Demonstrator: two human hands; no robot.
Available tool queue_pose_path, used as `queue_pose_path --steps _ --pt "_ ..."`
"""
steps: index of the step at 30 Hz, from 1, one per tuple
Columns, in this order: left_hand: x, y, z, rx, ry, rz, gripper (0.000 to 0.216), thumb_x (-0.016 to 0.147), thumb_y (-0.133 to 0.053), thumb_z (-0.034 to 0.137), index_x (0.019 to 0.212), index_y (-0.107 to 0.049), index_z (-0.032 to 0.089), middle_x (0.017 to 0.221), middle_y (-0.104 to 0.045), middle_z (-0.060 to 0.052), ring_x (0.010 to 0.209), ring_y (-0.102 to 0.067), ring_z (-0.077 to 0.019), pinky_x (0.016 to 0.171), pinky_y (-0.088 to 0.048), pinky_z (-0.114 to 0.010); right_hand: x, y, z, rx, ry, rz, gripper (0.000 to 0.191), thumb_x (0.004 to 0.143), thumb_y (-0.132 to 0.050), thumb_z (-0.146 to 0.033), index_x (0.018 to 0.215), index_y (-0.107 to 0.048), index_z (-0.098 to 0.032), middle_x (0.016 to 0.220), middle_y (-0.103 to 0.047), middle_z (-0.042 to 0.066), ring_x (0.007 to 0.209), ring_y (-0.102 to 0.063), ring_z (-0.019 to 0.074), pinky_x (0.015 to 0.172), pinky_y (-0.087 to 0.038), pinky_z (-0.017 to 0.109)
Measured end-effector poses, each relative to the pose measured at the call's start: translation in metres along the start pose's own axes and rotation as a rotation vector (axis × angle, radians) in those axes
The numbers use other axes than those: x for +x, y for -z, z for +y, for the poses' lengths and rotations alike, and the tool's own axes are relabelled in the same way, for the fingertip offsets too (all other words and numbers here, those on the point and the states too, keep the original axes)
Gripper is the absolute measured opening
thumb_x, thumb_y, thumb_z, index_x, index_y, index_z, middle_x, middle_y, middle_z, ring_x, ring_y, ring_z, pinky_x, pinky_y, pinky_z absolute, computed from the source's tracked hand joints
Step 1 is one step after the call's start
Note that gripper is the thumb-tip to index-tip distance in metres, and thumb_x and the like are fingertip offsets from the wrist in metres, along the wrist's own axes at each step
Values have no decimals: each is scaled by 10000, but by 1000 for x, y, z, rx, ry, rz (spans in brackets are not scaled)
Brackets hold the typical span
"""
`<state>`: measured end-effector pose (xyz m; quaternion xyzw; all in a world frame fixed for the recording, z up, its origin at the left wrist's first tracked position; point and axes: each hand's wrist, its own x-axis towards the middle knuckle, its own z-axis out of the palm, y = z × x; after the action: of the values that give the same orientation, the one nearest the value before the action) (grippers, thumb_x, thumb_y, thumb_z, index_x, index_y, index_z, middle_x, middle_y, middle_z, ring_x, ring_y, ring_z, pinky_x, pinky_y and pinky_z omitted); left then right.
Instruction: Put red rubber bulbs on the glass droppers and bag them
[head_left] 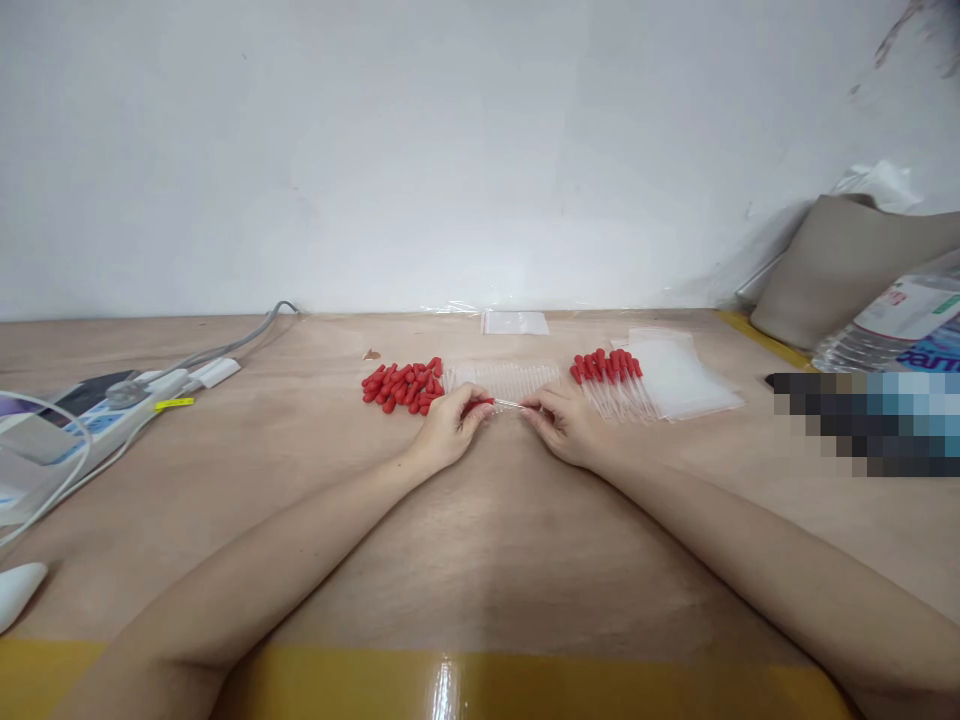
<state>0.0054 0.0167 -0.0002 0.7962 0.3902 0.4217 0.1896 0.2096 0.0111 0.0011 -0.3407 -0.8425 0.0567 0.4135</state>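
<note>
Between my two hands a thin clear dropper tube [510, 404] lies level, its left end at or in a red rubber bulb [481, 402]; how deep it sits I cannot tell. My left hand [450, 425] pinches the bulb, and my right hand [562, 418] pinches the tube's other end. Just behind them several loose clear tubes [502, 376] lie side by side. Left of these is a heap of red rubber bulbs [405, 386]. To the right, several droppers with red bulbs [609, 366] lie in a row, tubes toward me.
Clear plastic bags [682, 372] lie beside the droppers, and a small white packet [516, 323] rests near the wall. A power strip [105, 430] with cables is at left. At right stand a grey-brown container [840, 265] and a plastic bottle [900, 315]. Yellow tape [360, 685] edges the table.
</note>
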Motion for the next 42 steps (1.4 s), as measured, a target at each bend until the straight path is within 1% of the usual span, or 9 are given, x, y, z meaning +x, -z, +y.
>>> queue_pose_path --steps 7,12,17,20,23,29,37,40,42 --pt "-2 3 -3 72 -142 7 128 834 -533 257 876 -620 172 785 -660 -17 710 -604 -125 668 -478 -235 -1 -1 10 65 11 -73 185 857 -467 -260 869 -633 -178 779 -621 41 711 -548 129 678 -374 277" --pt "-4 4 1 85 -212 -81 141 839 -526 243 878 -632 159 763 -661 -26 664 -605 -113 639 -478 -219 2 6 14 -64 36 -186 171 855 -488 -259 853 -650 -206 777 -645 11 684 -547 117 764 -269 333" --pt "-5 5 5 160 -219 -66 131 822 -551 247 862 -633 153 770 -663 -34 682 -605 -124 629 -469 -220 6 13 7 -224 91 -204 211 860 -464 -259 844 -664 -196 791 -658 25 633 -498 111 743 -223 338" --pt "-6 5 5 173 -251 -82 137 827 -544 253 865 -626 150 770 -658 -36 684 -600 -123 624 -463 -217 4 13 4 -201 89 -226 224 868 -447 -272 867 -661 -209 775 -655 12 617 -485 103 744 -213 331" --pt "-7 4 3 161 -292 -109 134 830 -537 252 862 -618 149 766 -652 -34 682 -593 -120 623 -456 -215 3 11 2 -138 71 -279 234 876 -422 -270 882 -647 -208 738 -641 -1 604 -481 94 739 -214 316" --pt "-7 4 1 161 -322 -111 129 834 -524 244 852 -610 150 751 -644 -33 665 -583 -117 611 -448 -215 5 6 -6 -142 -15 -363 279 881 -386 -261 748 -614 -171 698 -641 7 584 -471 101 741 -230 310" --pt "-5 5 3 183 -323 -154 162 841 -506 262 881 -613 146 754 -640 -44 663 -581 -127 604 -450 -226 13 8 -12 -132 -73 -473 316 891 -350 -272 746 -620 -198 697 -645 -7 615 -512 113 783 -259 317" --pt "-4 8 3 196 -315 -150 186 833 -523 291 937 -599 157 827 -635 -54 750 -589 -147 686 -469 -259 19 15 -16 -138 -40 -502 279 865 -408 -299 764 -651 -208 774 -650 15 710 -540 135 754 -291 296" --pt "-4 10 2 223 -302 -95 317 794 -576 342 1059 -554 170 967 -606 -78 905 -565 -186 802 -458 -312 23 21 -14 -116 -85 -504 256 836 -451 -316 765 -666 -198 797 -649 30 709 -544 135 694 -325 265"
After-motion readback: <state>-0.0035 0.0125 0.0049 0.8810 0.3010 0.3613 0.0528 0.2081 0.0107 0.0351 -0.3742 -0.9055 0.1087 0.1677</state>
